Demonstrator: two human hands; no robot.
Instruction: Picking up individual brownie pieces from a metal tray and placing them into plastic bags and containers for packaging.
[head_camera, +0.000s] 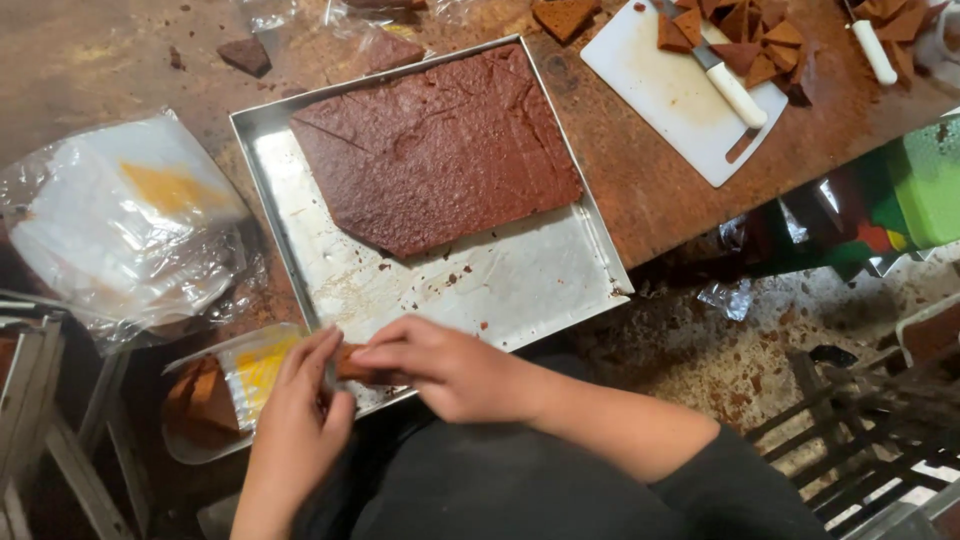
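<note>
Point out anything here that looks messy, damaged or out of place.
The brown cake slab in the metal tray has a ragged, cracked lower-left edge, and crumbs dot the bare tray floor. Loose cake chunks lie on the stained wooden table. Both hands, left hand and right hand, pinch a small cake piece.

Both hands meet fingertip to fingertip (left (300, 420), right (450, 370)), fingers pinched.
</note>
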